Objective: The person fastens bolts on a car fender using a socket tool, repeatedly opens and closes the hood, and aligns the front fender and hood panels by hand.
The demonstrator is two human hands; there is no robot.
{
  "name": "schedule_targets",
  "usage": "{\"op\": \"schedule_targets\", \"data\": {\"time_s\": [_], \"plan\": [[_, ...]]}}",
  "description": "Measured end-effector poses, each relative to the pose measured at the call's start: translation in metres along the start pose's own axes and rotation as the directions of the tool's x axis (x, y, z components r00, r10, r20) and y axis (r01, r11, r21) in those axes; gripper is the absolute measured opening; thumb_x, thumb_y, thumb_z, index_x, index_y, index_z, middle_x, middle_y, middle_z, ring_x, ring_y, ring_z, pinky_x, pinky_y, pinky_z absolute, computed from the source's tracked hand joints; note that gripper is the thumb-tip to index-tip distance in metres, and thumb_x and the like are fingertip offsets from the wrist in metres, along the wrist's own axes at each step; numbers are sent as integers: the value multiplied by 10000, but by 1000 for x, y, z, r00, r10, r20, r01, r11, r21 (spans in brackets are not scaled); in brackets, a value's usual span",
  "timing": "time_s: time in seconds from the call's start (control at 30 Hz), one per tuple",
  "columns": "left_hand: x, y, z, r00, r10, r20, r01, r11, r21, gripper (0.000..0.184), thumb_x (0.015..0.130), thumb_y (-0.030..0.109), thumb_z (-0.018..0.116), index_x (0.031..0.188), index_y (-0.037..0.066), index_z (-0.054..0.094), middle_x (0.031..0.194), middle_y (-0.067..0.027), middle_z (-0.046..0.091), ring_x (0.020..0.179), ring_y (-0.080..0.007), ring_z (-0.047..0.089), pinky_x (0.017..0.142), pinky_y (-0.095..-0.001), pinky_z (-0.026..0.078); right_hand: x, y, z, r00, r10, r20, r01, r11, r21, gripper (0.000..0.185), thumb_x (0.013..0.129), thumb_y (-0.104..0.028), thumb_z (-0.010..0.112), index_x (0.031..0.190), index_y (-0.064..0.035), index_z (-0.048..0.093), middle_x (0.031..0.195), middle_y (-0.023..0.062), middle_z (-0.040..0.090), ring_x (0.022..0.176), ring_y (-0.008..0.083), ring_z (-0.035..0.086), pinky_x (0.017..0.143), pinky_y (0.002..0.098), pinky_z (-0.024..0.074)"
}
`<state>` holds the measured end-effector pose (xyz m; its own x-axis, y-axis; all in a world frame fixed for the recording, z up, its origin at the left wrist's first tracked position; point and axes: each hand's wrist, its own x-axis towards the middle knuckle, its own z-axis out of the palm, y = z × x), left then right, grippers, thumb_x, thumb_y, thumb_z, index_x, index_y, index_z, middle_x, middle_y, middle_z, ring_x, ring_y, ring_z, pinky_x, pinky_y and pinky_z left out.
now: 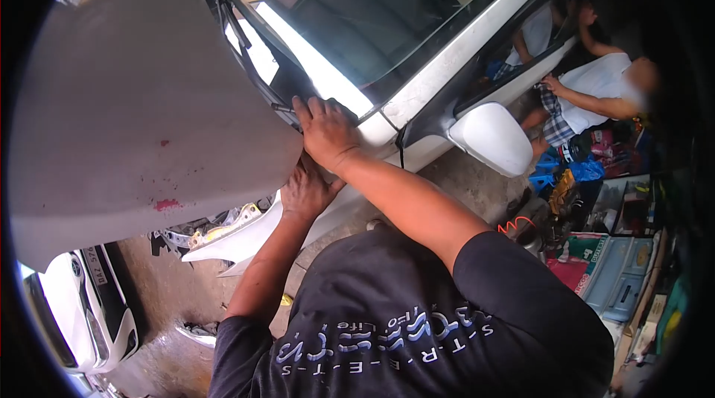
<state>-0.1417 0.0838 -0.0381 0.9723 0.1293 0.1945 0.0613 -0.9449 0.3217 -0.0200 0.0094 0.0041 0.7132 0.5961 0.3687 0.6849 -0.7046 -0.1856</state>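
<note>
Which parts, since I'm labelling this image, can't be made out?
All in the head view:
Left hand: some fingers hidden behind the right hand.
Space beneath the hood: mostly covered by it.
Cabin behind the windshield: largely lost to reflections.
Parked white car: cut off by the dark lens border.
Co-worker: face blurred.

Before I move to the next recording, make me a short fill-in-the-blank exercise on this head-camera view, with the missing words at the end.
1. By the corner of the gray hood, the ____ hand is nearer the windshield than the left hand.
2. The housing of the side mirror is ____.
3. The other person, beside the white car, wears plaid ____.

Missing words: right; white; shorts.
</note>
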Motion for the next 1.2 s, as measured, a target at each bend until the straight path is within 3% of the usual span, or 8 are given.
{"op": "schedule_targets", "data": {"time_s": [0.1, 0.27, 0.53, 0.57, 0.77, 0.87, 0.97, 1.2], "plan": [[8, 5, 5, 980, -153, 126, 160, 986, -52, 1139, 899, 651, 665, 1603, -125, 218, 1537, -396, 364, 1465, -521, 368, 1210, -576, 287, 3, 5, 0, 997, -66, -48, 67, 997, 27, 584, 955, -226, 580, 1516, -68, 543, 1172, 139, 596, 980, 323, 658, 895, 456, 523], [17, 2, 5, 968, -96, 233, 79, 993, 82, 1084, 906, 581, 681, 1590, -141, 251, 1516, -396, 373, 1443, -538, 378, 1216, -574, 280, 9, 7, 8, 997, -67, -49, 68, 997, 26, 625, 943, -249, 594, 1542, -83, 524, 1153, 125, 588, 962, 299, 652, 861, 434, 516], [13, 12, -7, 973, -127, 190, 121, 992, 45, 1098, 894, 606, 692, 1566, -149, 264, 1481, -393, 440, 1404, -518, 446, 1193, -578, 317, 4, 1, 0, 999, -26, 25, 25, 999, 36, 599, 958, -229, 580, 1535, -82, 525, 1138, 126, 591, 980, 301, 652, 883, 438, 509], [14, 18, -16, 993, -61, 99, 42, 982, 184, 1010, 930, 655, 666, 1504, -138, 418, 1417, -362, 524, 1310, -460, 567, 1137, -521, 417, 4, 1, -2, 999, -22, 26, 21, 999, 39, 581, 961, -212, 571, 1526, -79, 529, 1130, 125, 588, 986, 301, 653, 893, 437, 504], [15, 14, -5, 986, -134, 99, 123, 986, 114, 1078, 834, 673, 781, 1448, -140, 431, 1404, -323, 564, 1279, -393, 614, 1104, -446, 464, 7, 3, -1, 997, -75, -10, 75, 997, -1, 571, 964, -191, 561, 1523, -76, 536, 1133, 127, 595, 996, 310, 655, 893, 436, 509], [21, 10, -8, 939, -229, 256, 260, 961, -95, 1127, 830, 613, 802, 1533, -131, 330, 1522, -352, 447, 1428, -453, 472, 1201, -534, 342, 8, 7, 3, 993, -116, -35, 116, 993, -5, 545, 965, -200, 568, 1496, -76, 566, 1125, 128, 600, 1000, 312, 657, 896, 447, 518], [17, 11, -17, 985, -111, 133, 82, 975, 208, 1203, 820, 655, 797, 1569, -135, 286, 1566, -359, 404, 1475, -450, 427, 1224, -532, 325, 7, 3, 3, 996, -87, -6, 87, 996, 21, 521, 962, -217, 583, 1466, -83, 595, 1129, 126, 605, 993, 307, 662, 866, 449, 539], [18, 10, -12, 978, -133, 162, 121, 989, 80, 1156, 875, 646, 747, 1625, -82, 255, 1617, -343, 364, 1516, -456, 372, 1254, -528, 281, 6, 2, 1, 993, -102, -53, 102, 995, -11, 521, 959, -224, 597, 1468, -115, 610, 1083, 98, 598, 907, 292, 674, 776, 428, 567]]}}
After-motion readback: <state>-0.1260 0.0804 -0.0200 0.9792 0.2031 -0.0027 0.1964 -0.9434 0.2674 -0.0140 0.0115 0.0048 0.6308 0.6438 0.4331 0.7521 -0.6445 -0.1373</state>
